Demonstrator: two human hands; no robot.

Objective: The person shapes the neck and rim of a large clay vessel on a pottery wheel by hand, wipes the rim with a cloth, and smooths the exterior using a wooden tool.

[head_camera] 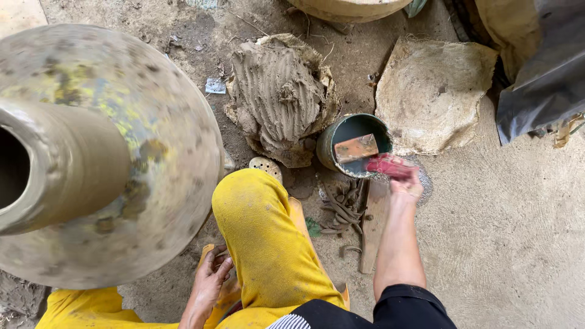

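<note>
The right hand (405, 183) is extended forward over the earthen floor (518, 231), its fingers (409, 173) closed around a red cloth or sponge (388, 166). The red piece sits at the near rim of a small green bucket (329, 143), touching or just above that rim; which cannot be told. Inside the bucket, a flat rectangular orange-brown block (356, 148) lies tilted on dark water.

The left hand (210, 277) rests low beside the person's yellow-trousered leg (265, 237), its fingers (216, 262) loosely spread and lying on an orange-coloured edge beneath the leg. It holds nothing that can be made out.

A large clay pot (152, 158) with a narrow neck (67, 164) fills the left of the view, close to the camera and blurred; its surface is grey-brown with yellowish patches.

Ahead of the knee, a ridged lump of grey clay (277, 91) stands on a piece of sacking, just left of the bucket. A flat, pale, rough-edged slab or mat (432, 91) lies to the right of the bucket. Curled clay trimmings (344, 207) and a narrow wooden strip (372, 225) lie on the floor between leg and right forearm. A small round perforated object (266, 166) sits just beyond the knee. Dark plastic sheeting (548, 79) occupies the upper right corner.
</note>
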